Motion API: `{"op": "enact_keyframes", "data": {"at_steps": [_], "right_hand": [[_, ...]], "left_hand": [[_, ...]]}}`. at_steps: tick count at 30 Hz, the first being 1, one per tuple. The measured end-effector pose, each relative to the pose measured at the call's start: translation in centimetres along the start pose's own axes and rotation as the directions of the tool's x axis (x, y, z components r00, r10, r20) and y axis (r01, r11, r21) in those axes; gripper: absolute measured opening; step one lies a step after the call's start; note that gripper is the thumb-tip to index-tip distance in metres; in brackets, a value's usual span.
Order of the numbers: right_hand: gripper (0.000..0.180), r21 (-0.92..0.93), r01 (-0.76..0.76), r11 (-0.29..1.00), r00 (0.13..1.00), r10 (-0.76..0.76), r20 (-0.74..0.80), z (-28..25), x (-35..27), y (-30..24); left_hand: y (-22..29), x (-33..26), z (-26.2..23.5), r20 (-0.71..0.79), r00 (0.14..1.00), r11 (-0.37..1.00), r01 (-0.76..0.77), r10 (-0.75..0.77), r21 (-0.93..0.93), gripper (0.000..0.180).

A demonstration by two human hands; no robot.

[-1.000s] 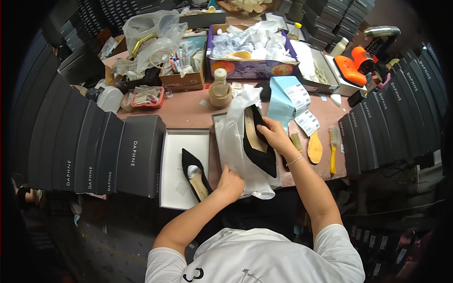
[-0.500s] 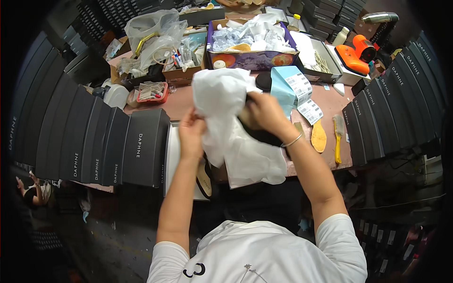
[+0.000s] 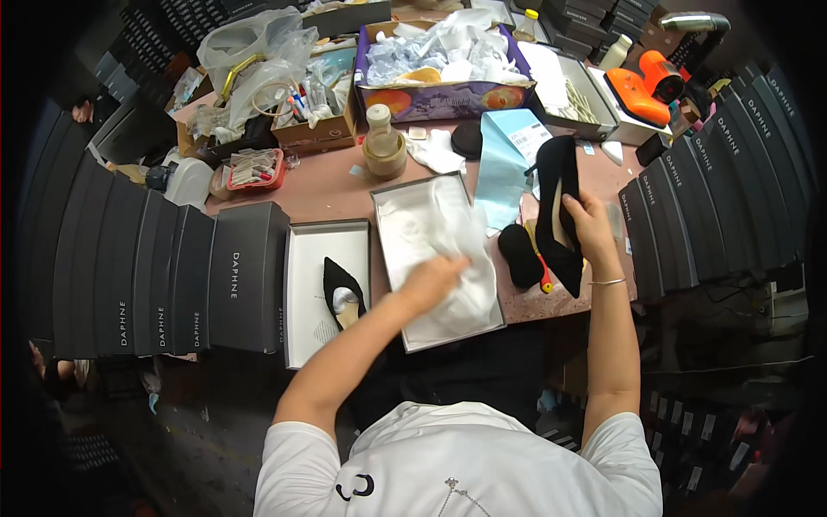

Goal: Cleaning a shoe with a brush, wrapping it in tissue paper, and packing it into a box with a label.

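Note:
My right hand [image 3: 589, 226] grips a black pointed pump [image 3: 564, 246] by its side, holding it above the right part of the table. Its pale insole shows. My left hand [image 3: 433, 283], blurred by motion, is closed on white tissue paper [image 3: 461, 297] inside an open shoe box [image 3: 392, 289] in front of me. Left of that, another open box [image 3: 295, 332] holds a second black pump [image 3: 336, 274] with white stuffing in it; my left forearm partly covers it. Beside the raised pump lies a rounded black item [image 3: 517, 256] whose kind I cannot make out.
Dark shoe boxes [image 3: 245, 276] line the left side, with more boxes [image 3: 689, 211] at right. At the back stand a glass bottle [image 3: 382, 142], a purple carton [image 3: 444, 102] of crumpled paper and an orange device [image 3: 637, 96]. Blue paper [image 3: 500, 172] lies behind the pump.
My right hand has moved right and raised the pump. My left hand has brought the tissue paper down into the middle box. The bottle and both open boxes are now uncovered.

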State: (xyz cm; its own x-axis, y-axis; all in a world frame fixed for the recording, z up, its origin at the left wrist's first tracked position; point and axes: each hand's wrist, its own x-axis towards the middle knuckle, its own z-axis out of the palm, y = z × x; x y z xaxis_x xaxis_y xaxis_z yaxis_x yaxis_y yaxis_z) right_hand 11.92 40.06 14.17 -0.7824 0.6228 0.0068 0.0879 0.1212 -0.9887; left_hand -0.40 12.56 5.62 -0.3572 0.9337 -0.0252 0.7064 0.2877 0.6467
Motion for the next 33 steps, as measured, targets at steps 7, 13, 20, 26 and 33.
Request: {"op": "enact_keyframes", "data": {"at_steps": [7, 13, 20, 26, 33], "right_hand": [[0.025, -0.046, -0.038, 0.998, 0.997, 0.034, -0.075, -5.6, -3.1, 0.5], [0.023, -0.194, 0.052, 0.98, 0.996, -0.038, 0.079, -2.4, -3.5, -0.9], [0.026, -0.409, 0.267, 0.873, 0.951, -0.17, 0.259, 0.2, -4.9, -3.8], [0.029, -0.446, 0.43, 0.785, 0.866, -0.22, 0.449, 6.6, -6.0, -6.4], [0.009, -0.377, 0.89, 0.257, 0.44, -0.268, 0.857, 10.9, -9.6, -8.6]], "left_hand": [[-6.1, -6.8, -18.7, -0.637, 0.616, 0.806, -0.004, -0.464, -0.591, 0.025], [-12.6, -12.8, -14.9, -0.095, 0.912, 0.809, 0.4, -0.4, 0.43, 0.03], [-2.8, -11.9, -20.3, -0.67, 0.731, 0.815, 0.462, -0.127, 0.349, 0.034], [-12.2, -10.6, -11.2, 0.016, 0.819, 0.716, 0.493, -0.574, 0.494, 0.033], [0.9, -8.8, -13.5, -0.045, 0.97, 0.617, 0.115, -0.237, -0.779, 0.065]]}}
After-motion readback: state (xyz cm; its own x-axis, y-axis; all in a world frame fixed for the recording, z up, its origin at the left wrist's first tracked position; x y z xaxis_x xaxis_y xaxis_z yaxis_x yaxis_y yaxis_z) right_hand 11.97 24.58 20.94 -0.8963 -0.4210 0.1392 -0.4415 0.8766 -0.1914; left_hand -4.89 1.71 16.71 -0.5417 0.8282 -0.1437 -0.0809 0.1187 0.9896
